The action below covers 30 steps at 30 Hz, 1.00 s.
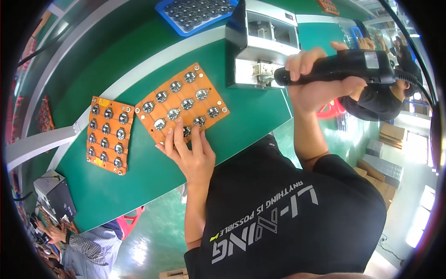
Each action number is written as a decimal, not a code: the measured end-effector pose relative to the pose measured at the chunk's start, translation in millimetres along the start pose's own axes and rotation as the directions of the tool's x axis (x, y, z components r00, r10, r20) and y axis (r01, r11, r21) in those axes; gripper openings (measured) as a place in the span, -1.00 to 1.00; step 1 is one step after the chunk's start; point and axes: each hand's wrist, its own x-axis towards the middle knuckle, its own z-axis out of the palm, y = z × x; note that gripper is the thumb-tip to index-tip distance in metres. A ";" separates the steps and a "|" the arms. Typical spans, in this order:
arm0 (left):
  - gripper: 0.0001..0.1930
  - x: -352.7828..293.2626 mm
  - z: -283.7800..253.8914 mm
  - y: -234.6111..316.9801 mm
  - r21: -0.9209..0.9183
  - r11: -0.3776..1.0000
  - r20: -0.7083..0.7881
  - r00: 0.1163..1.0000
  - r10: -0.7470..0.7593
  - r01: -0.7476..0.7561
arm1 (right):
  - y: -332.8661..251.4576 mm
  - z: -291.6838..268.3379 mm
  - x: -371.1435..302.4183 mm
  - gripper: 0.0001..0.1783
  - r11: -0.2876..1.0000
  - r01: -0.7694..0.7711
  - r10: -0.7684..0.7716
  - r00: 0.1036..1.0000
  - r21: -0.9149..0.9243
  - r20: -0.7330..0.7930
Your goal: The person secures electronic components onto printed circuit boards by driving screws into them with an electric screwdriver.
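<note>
1. Under the left hand (pixel 195 160): near edge of an orange board (pixel 180 96); board lies flat on the green table (pixel 251 114), mostly ahead of that hand, set askew.
2. Left hand state: palm down, fingers loosely spread, half open; fingertips rest on the board's near side among the parts; no grip on anything visible; thumb mostly hidden.
3. Board load, just ahead of the left fingertips: rows of round metallic parts (pixel 186 103); eleven visible, fingers cover the spot nearest the hand; corner screws show too.
4. Right hand (pixel 310 92): raised, well right of and beyond the left one; fingers and thumb wrapped round a black handheld tool (pixel 341 67); tool roughly level, nose pointing left, cable (pixel 405 76) leaving its right end.
5. Just left of the right hand, past the tool nose: white-and-black machine (pixel 274 36) with a small metal fitting (pixel 265 70) low in its opening; can't tell if nose touches fitting.
6. Left of the left hand: second orange board (pixel 98 131), twelve similar round parts; its right edge sits close beside the first board.
7. Far ahead of the left hand: blue tray (pixel 163 17), packed with dark round parts.
</note>
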 end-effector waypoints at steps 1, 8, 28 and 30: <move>-0.85 -0.2 0.3 0.0 -0.003 1.000 0.002 1.000 0.001 -0.001 | 0.6 -2.6 0.6 0.03 1.000 0.009 -0.008 0.998 -0.014 0.066; -0.86 -0.1 -0.7 -0.4 -0.014 1.000 0.012 1.000 0.004 -0.003 | 8.1 0.1 -7.6 0.00 0.978 -0.061 0.067 0.997 -0.201 0.027; -0.81 -1.9 -0.5 -2.3 -0.116 0.993 -0.007 0.999 -0.037 0.036 | 66.7 69.7 -90.4 0.01 0.975 -0.212 0.167 0.901 0.069 0.400; -0.81 -2.6 0.2 -3.6 -0.122 0.992 -0.009 1.000 -0.021 0.020 | 69.3 70.8 -91.7 0.01 0.981 -0.188 0.156 0.914 0.051 0.375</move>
